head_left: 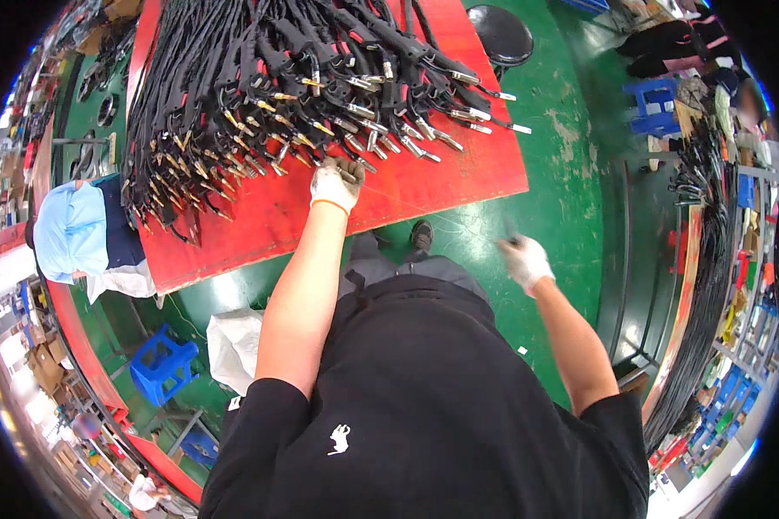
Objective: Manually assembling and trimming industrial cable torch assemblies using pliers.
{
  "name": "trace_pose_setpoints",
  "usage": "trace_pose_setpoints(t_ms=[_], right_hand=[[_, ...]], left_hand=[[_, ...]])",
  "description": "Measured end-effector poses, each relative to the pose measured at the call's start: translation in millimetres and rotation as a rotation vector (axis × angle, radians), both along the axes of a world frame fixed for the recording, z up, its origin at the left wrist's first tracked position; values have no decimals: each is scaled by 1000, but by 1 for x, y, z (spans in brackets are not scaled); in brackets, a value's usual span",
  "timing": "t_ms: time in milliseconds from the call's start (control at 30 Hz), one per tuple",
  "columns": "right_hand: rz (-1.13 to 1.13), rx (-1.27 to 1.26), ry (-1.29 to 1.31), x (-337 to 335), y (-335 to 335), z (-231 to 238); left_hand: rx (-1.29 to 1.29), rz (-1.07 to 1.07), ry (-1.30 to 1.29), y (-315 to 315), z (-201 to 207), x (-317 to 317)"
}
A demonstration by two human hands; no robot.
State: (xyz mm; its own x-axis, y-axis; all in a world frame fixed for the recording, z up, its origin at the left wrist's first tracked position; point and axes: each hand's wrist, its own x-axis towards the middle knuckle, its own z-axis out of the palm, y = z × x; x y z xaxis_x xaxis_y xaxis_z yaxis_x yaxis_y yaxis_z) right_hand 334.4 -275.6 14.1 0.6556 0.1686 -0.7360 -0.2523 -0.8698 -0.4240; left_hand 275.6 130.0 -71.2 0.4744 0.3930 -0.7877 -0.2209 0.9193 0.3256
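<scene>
A dense heap of black cables with handles, red triggers and curved metal-tipped necks, looking like welding torches (pixel 273 95), covers the red table (pixel 441 173). My left hand (pixel 337 184), in a white glove, is closed at the near edge of the heap, beside the metal tips; what its fingers hold is hidden. Out to the right, over the floor past the table's edge, my gloved right hand (pixel 525 261) is closed, with a small dark thing blurred at its fingertips. A thin pale line, like fine wire, stretches from my left hand toward the right.
A round black stool (pixel 500 36) stands beyond the table's right side. To the left are a person in a light blue cap (pixel 71 232), a blue plastic stool (pixel 163 365) and a white sack (pixel 234 350). More black cables (pixel 705 285) hang along a rack at right.
</scene>
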Motion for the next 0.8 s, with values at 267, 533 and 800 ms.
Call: trace_pose_setpoints(t_ms=[267, 533, 800], right_hand=[[-728, -454, -221, -16, -335, 19], [-366, -95, -206, 13, -156, 4], [243, 533, -83, -13, 173, 29]], left_hand=[[48, -51, 46, -17, 14, 14], [63, -31, 17, -2, -1, 3], [52, -84, -111, 15, -16, -18]])
